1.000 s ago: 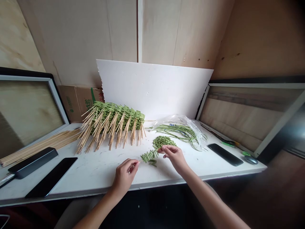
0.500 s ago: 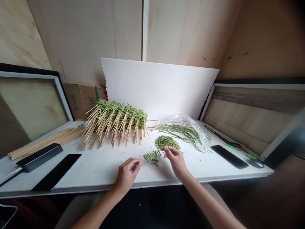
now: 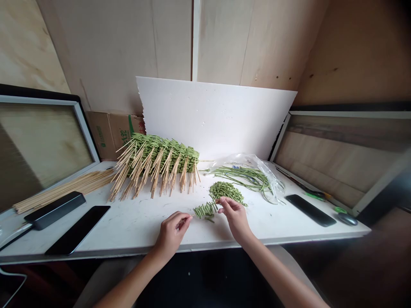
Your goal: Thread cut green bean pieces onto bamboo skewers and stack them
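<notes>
My left hand [image 3: 172, 232] is closed in a pinch on the bare end of a thin bamboo skewer. Threaded crosswise along that skewer is a row of cut green bean pieces [image 3: 204, 209], held just above the table. At the row's far right end, my right hand [image 3: 236, 219] pinches a bean piece, though its fingertips partly hide it. Just behind the right hand lies a heap of cut bean pieces [image 3: 226, 191]. Back left, a large stack of filled bean skewers [image 3: 163, 156] rests with the bare stick ends [image 3: 156, 173] fanned toward me.
Loose bamboo skewers [image 3: 69, 188] lie at left, near a black box [image 3: 56, 209] and a dark phone-like slab [image 3: 78, 231]. Long whole beans [image 3: 244, 177] sit by a clear plastic bag [image 3: 274, 182]. Right are a black phone [image 3: 311, 210] and a mouse [image 3: 347, 219]. A white board [image 3: 218, 117] stands behind.
Both hands keep nearly the same pose at the two ends of the skewer. The view has shifted very slightly; nothing else has visibly moved.
</notes>
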A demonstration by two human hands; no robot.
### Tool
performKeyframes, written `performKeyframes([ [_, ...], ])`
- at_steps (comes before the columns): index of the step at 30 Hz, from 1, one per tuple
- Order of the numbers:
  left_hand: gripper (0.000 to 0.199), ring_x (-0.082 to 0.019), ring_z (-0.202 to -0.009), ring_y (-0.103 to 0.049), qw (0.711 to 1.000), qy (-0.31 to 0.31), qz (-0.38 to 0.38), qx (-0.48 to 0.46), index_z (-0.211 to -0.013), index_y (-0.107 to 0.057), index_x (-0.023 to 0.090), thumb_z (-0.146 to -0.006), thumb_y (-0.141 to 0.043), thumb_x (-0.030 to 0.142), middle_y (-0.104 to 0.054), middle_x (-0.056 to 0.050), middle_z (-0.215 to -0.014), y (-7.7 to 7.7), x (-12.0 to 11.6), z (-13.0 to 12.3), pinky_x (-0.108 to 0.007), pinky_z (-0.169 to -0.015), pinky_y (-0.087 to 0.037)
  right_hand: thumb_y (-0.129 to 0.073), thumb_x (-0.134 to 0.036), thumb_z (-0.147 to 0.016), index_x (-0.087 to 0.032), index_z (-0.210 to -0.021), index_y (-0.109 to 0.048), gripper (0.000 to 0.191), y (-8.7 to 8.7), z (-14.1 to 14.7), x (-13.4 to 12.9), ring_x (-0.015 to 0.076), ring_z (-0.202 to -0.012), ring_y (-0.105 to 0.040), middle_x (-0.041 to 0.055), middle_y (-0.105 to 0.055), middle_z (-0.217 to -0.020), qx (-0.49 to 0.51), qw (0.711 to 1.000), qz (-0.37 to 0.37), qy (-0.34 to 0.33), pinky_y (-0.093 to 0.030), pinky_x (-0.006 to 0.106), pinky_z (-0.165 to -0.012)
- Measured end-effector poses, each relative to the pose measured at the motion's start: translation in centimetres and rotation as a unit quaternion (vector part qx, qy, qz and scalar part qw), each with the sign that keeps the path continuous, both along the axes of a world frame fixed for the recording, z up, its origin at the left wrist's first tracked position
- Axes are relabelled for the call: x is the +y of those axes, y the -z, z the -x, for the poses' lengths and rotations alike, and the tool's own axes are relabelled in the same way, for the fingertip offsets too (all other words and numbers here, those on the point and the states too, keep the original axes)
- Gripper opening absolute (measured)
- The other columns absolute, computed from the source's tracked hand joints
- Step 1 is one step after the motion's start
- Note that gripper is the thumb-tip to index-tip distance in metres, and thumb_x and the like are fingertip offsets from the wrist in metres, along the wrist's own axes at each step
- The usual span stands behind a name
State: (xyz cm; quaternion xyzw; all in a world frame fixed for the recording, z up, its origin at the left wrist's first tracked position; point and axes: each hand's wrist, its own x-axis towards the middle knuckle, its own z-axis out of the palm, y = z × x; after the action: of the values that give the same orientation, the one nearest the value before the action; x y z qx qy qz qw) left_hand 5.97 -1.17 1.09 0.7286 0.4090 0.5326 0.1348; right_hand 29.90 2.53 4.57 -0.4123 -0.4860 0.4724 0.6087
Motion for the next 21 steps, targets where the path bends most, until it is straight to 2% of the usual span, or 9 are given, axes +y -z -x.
performKeyframes([
  [4, 0.012, -0.016, -0.073, -0.067, 1.000, 0.008, 0.005, -0.014, -0.094, -0.071, 0.018, -0.099, -0.061, 0.024, -0.071, -0.007, -0.086, 0.3, 0.1, 0.1, -0.023, -0.066, -0.054, -0.081, -0.054, -0.079, -0.022, -0.089, -0.081, 0.033, 0.0, 0.5, -0.3, 0.0260, -0.092, -0.068, 0.0091, -0.077, -0.101, 0.015, 1.000, -0.006, 0.009, -0.058, 0.037, -0.079],
  [6, 0.013, -0.016, -0.073, -0.067, 1.000, 0.009, 0.007, -0.014, -0.094, -0.071, 0.018, -0.099, -0.061, 0.025, -0.071, -0.007, -0.086, 0.3, 0.1, 0.1, -0.023, -0.066, -0.054, -0.081, -0.053, -0.079, -0.022, -0.090, -0.081, 0.033, 0.2, 0.7, -0.3, 0.0276, -0.097, -0.069, 0.0093, -0.077, -0.103, 0.021, 1.000, -0.006, 0.017, -0.058, 0.038, -0.081],
  [13, 0.015, -0.016, -0.073, -0.068, 1.000, 0.005, 0.007, -0.009, -0.094, -0.072, 0.018, -0.100, -0.061, 0.026, -0.072, -0.008, -0.087, 0.3, 0.0, 0.1, -0.023, -0.066, -0.056, -0.079, -0.055, -0.080, -0.022, -0.091, -0.080, 0.034, 1.0, 1.2, -0.4, 0.0290, -0.094, -0.070, 0.0104, -0.078, -0.104, 0.007, 0.999, -0.005, 0.032, -0.058, 0.040, -0.082],
  [17, 0.015, -0.016, -0.074, -0.069, 1.000, 0.007, 0.007, -0.010, -0.094, -0.072, 0.017, -0.100, -0.061, 0.026, -0.072, -0.008, -0.087, 0.2, 0.1, 0.0, -0.023, -0.067, -0.057, -0.077, -0.056, -0.082, -0.022, -0.089, -0.079, 0.035, 1.3, 1.6, -0.6, 0.0274, -0.088, -0.070, 0.0093, -0.078, -0.096, -0.017, 0.999, -0.012, 0.025, -0.057, 0.038, -0.079],
  [21, 0.013, -0.016, -0.074, -0.069, 1.000, 0.004, 0.007, -0.011, -0.094, -0.072, 0.017, -0.099, -0.062, 0.025, -0.073, -0.008, -0.087, 0.2, 0.1, 0.0, -0.023, -0.067, -0.056, -0.078, -0.054, -0.082, -0.022, -0.090, -0.080, 0.033, 1.3, 1.6, -0.8, 0.0272, -0.091, -0.069, 0.0085, -0.077, -0.096, -0.013, 1.000, -0.016, 0.012, -0.055, 0.038, -0.081],
])
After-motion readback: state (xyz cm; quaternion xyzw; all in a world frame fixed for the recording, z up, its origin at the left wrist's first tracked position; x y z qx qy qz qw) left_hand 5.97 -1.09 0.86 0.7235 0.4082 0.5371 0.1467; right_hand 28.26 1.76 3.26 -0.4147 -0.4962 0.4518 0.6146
